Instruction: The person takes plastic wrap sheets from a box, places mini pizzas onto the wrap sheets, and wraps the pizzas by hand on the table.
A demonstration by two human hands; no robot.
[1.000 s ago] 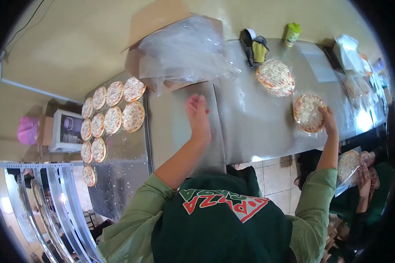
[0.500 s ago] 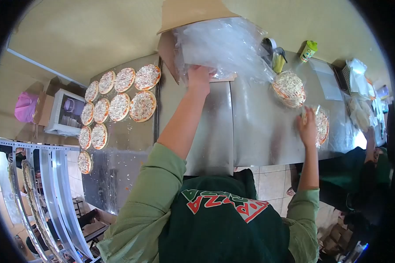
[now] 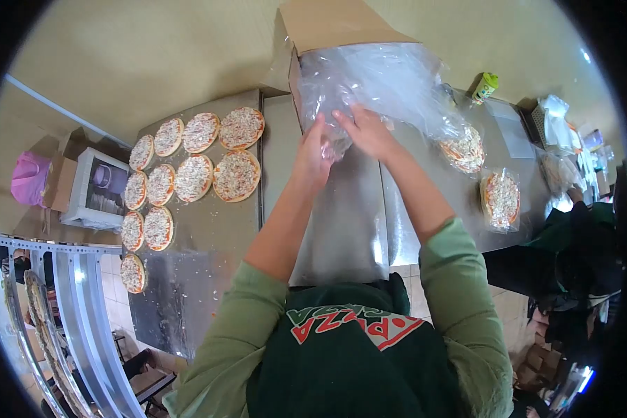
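Observation:
In front of the cardboard box, my left hand is closed on a clear plastic bag, its fingers pointing up. My right hand is just to the right, with its fingers apart against the plastic. The box lies with its opening toward me, and a heap of clear plastic bags spills out of it. To the right, one bagged pizza rests on the table. Another pizza lies behind it, partly under loose plastic.
Several unbagged pizzas topped with shredded cheese lie in rows on the left metal table. A green and white container is at the back right. A metal rack stands at lower left. Another person is at the far right.
My right hand has left the bagged pizza and come over to the box. My left hand has drawn back from inside the box with a plastic bag. The view has shifted slightly.

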